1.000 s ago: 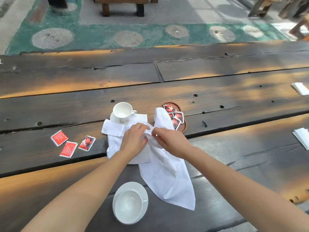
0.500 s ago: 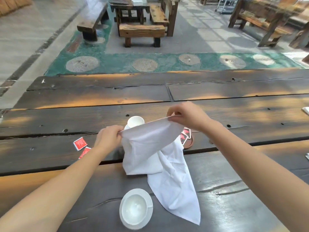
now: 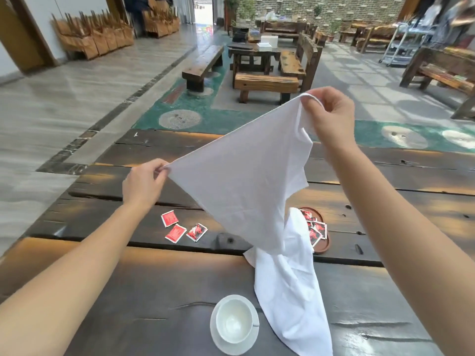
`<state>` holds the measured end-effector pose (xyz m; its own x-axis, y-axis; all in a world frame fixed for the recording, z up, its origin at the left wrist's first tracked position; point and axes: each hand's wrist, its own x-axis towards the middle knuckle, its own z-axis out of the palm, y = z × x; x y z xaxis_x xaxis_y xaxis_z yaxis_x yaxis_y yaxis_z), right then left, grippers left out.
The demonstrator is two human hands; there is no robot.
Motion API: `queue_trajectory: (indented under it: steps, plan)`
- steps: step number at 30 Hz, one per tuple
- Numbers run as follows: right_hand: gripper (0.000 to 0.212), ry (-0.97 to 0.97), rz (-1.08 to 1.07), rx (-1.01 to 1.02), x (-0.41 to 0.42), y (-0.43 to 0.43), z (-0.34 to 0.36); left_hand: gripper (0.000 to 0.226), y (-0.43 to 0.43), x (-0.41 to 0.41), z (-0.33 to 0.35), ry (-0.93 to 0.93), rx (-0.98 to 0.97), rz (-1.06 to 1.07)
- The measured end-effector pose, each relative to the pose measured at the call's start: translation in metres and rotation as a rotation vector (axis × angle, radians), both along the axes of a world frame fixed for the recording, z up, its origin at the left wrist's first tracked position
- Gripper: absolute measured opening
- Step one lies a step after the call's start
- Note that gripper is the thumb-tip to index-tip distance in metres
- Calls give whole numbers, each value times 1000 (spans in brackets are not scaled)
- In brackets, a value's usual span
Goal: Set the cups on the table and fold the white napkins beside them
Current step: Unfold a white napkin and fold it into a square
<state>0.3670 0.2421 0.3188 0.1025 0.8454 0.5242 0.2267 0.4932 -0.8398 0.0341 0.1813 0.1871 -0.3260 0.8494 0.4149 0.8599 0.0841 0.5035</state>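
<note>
Your left hand (image 3: 142,183) is raised over the dark plank table (image 3: 159,283), thumb and fingers pinched on one corner of a white napkin (image 3: 246,181). Just below and to the right of that hand, three red sachets (image 3: 183,226) lie loose on the planks, close together. The lifted napkin stretches taut and slanting upward from your left hand to your right, its lower point hanging down onto a second white napkin (image 3: 290,291) that lies crumpled on the table and trails toward the near edge. Beside that lower napkin's near end, touching or nearly so, a white cup (image 3: 234,321) stands upright on its white saucer (image 3: 253,337). Behind the crumpled napkin sits a round brown tray (image 3: 324,246) holding more red sachets, partly covered by the cloth. Your right hand (image 3: 331,116) is held higher than the left, fingers curled and pinching the napkin's opposite corner
</note>
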Motion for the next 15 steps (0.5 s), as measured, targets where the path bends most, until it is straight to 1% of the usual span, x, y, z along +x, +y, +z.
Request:
queue_trajectory:
  steps: [2,3,5,7,9,12,13,15]
  plan:
    - [17,50,7,5,-15,-3,5,16,-10,-25,13,-93,48,-14]
    - [16,54,8,-1,-23,-3,6,17,-12,-35,20,-175,82,-33]
    - [15,73,-7,-39,-41,0,6,20,-10,-54,36,-417,158,-44]
    - [13,86,-25,-142,-63,7,2,23,-4,-70,53,-686,189,-11]
    - [12,93,-23,-307,-89,16,-11,24,4,-89,66,-839,177,2]
    - [14,185,7,-496,-125,26,-33,26,13,-124,73,-867,172,-36]
    - [15,203,17,-516,-137,29,-36,25,16,-138,75,-839,187,-36]
    - [16,226,23,-496,-158,36,-32,23,21,-166,83,-770,229,-30]
